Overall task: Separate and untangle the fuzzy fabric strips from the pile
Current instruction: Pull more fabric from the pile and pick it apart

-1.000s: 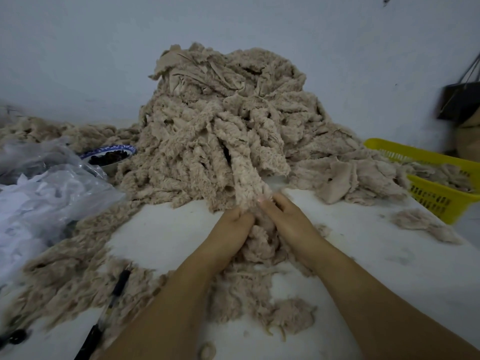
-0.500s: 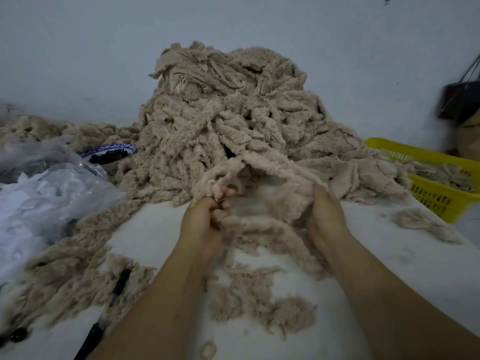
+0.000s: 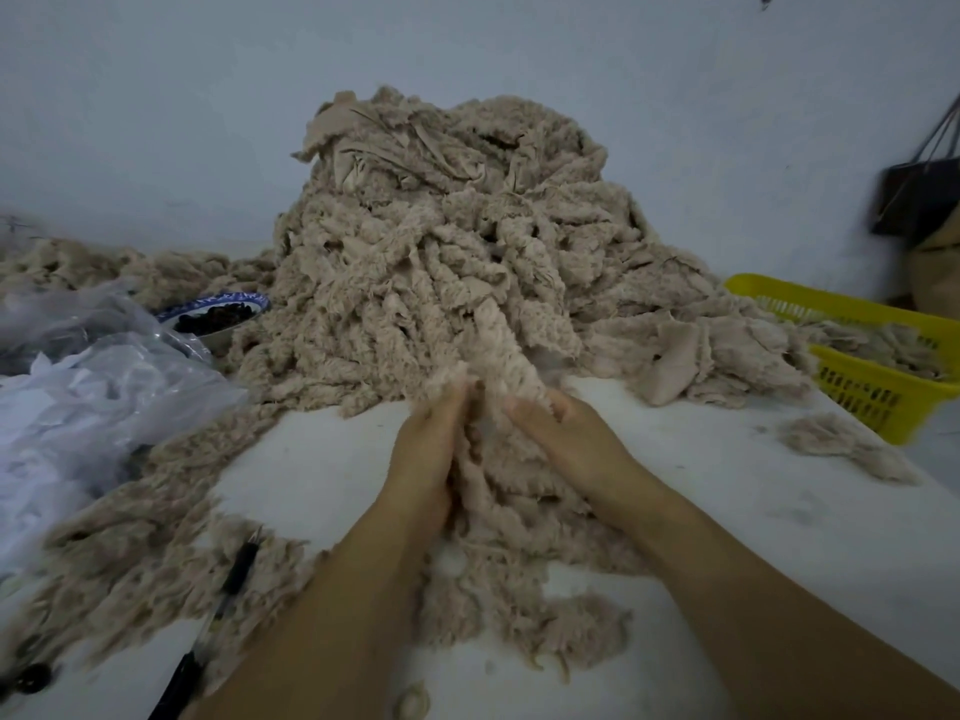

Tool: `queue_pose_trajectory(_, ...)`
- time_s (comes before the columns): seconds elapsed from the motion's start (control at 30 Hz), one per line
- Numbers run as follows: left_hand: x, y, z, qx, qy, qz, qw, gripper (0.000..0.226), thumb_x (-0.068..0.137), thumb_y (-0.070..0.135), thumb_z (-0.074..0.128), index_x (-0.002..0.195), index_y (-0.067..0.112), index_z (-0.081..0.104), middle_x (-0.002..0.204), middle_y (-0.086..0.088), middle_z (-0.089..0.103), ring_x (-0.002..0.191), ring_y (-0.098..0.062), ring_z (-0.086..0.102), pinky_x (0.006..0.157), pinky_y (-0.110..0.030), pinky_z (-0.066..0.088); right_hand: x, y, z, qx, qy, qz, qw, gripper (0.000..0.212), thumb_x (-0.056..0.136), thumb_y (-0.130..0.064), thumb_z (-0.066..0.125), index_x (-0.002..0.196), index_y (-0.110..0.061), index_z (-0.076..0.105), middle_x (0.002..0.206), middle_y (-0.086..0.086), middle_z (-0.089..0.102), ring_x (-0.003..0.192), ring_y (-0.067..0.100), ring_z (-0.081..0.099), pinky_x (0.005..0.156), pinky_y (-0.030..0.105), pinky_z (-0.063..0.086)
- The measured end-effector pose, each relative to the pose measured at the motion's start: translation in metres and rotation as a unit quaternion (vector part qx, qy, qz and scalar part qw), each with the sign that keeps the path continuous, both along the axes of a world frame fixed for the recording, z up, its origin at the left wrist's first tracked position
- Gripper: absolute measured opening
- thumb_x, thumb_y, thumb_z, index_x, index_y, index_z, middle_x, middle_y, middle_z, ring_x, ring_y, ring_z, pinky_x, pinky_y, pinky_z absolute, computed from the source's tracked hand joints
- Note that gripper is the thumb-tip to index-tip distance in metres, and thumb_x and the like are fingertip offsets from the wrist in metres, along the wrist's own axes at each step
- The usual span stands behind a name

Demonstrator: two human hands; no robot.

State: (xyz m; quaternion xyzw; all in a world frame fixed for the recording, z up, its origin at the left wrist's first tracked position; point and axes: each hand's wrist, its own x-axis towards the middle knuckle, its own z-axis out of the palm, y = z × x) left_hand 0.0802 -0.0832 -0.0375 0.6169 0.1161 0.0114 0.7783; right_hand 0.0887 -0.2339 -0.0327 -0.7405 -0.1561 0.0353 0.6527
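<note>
One beige fuzzy strip (image 3: 501,350) runs down from the front slope of the big pile (image 3: 452,226) to the two hands, which hold it close to each other at the pile's foot. The left hand (image 3: 426,454) grips it from the left side with curled fingers. The right hand (image 3: 566,439) holds it from the right, with the thumb pressed on top of the fleece. The upper end of the strip goes under other strips in the pile, so it is not free yet.

The material looks soft, light and limp, with a woolly surface that probably catches on its neighbours. I think it does not slip in the fingers, but it may tear or shed fluff if it is pulled hard. A good place to hold seems to be the flat middle of the strip, near the point where it enters the tangle, pulling slowly along its length.

Below the hands, loose strips (image 3: 519,605) lie on the white counter (image 3: 311,459). To the right stands a yellow basket (image 3: 883,402) with some fleece inside. To the left are crumpled plastic bags (image 3: 93,397) and a blue-rimmed bowl (image 3: 218,317) with something dark in it. A black pen (image 3: 236,574) lies near the left forearm.
</note>
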Motion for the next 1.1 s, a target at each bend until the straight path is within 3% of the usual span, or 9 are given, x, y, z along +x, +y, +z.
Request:
queue_pose_trajectory(0.07,0.005,0.009,-0.004,0.179,0.003,0.133,0.975,0.054,0.098,0.044,0.054,0.145,0.019,0.046,0.143,-0.005,0.05,0.125,-0.023,0.053,0.104,-0.044,0.044,-0.001,-0.003,0.003,-0.016,-0.052,-0.04,0.998,0.026,0.097,-0.042,0.056,0.073,-0.043,0.065,0.067,-0.024,0.063,0.061,-0.004,0.059,0.055,0.008,0.045)
queue_pose_trajectory(0.17,0.0,0.009,0.001,0.318,-0.137,0.198,0.917,0.041,0.1,0.043,0.047,0.137,0.024,0.048,0.141,0.002,0.041,0.128,-0.01,0.043,0.101,-0.037,0.042,-0.009,0.001,0.005,-0.094,-0.153,-0.057,0.982,0.039,0.098,-0.03,0.055,0.064,-0.02,0.039,0.052,-0.011,0.034,0.047,0.005,0.032,0.045,0.017,0.028)
queue_pose_trajectory(0.3,-0.005,-0.004,0.008,0.131,-0.108,0.028,0.985,0.033,0.1,0.042,0.052,0.089,0.015,0.067,0.079,0.003,0.073,0.069,-0.002,0.066,0.06,-0.021,0.052,-0.02,0.019,0.012,-0.33,-0.287,0.056,0.898,0.029,0.088,-0.025,0.058,0.063,-0.021,0.043,0.059,0.001,0.051,0.052,0.017,0.044,0.052,0.035,0.037)
queue_pose_trajectory(0.5,0.007,0.011,0.001,0.017,0.005,0.056,0.998,0.013,0.096,0.012,0.052,0.087,0.011,0.061,0.082,-0.013,0.065,0.066,-0.021,0.059,0.059,-0.031,0.048,-0.028,0.03,0.004,-0.404,-0.343,0.16,0.833,0.035,0.083,-0.032,0.054,0.058,-0.023,0.031,0.05,0.001,0.036,0.047,0.015,0.031,0.049,0.037,0.031)
queue_pose_trajectory(0.57,0.009,0.012,0.002,-0.065,-0.014,0.073,0.995,0.02,0.098,0.007,0.043,0.085,0.011,0.058,0.067,-0.006,0.057,0.05,-0.014,0.047,0.047,-0.026,0.041,-0.023,0.029,-0.003,-0.381,-0.327,0.152,0.852,0.033,0.085,-0.043,0.044,0.059,-0.023,0.034,0.052,0.0,0.038,0.048,0.015,0.034,0.05,0.037,0.031)
queue_pose_trajectory(0.67,0.006,0.009,0.003,0.097,-0.068,0.103,0.988,0.038,0.096,0.01,0.042,0.065,0.024,0.057,0.054,0.003,0.054,0.043,-0.009,0.046,0.048,-0.026,0.04,-0.016,0.018,-0.008,-0.255,-0.21,0.078,0.941,0.047,0.092,-0.064,0.032,0.064,-0.033,0.054,0.061,-0.012,0.055,0.054,0.004,0.047,0.055,0.028,0.037)
queue_pose_trajectory(0.77,-0.006,-0.008,0.006,0.265,-0.174,-0.023,0.948,0.037,0.094,0.016,0.041,0.061,0.028,0.054,0.067,0.012,0.058,0.058,-0.003,0.051,0.058,-0.019,0.043,-0.004,0.008,-0.007,-0.085,-0.072,0.002,0.994,0.038,0.091,-0.072,0.033,0.076,-0.058,0.065,0.081,-0.034,0.066,0.078,-0.013,0.061,0.069,0.009,0.044)
queue_pose_trajectory(0.93,-0.017,-0.023,0.004,0.428,-0.22,-0.234,0.845,0.039,0.097,0.005,0.043,0.063,0.022,0.04,0.059,0.011,0.043,0.051,0.003,0.041,0.052,-0.013,0.032,0.011,-0.001,-0.009,0.122,0.109,-0.02,0.986,0.023,0.101,-0.041,0.047,0.093,-0.034,0.067,0.075,-0.021,0.073,0.069,-0.005,0.069,0.056,0.014,0.053)
queue_pose_trajectory(1.1,-0.022,-0.029,-0.001,0.42,-0.238,-0.328,0.812,0.033,0.096,0.002,0.043,0.065,0.015,0.044,0.058,0.013,0.045,0.053,0.001,0.04,0.054,-0.012,0.033,0.01,-0.005,-0.006,0.2,0.13,-0.055,0.969,0.025,0.104,-0.036,0.046,0.093,-0.024,0.065,0.077,-0.012,0.071,0.063,-0.001,0.067,0.052,0.015,0.052)
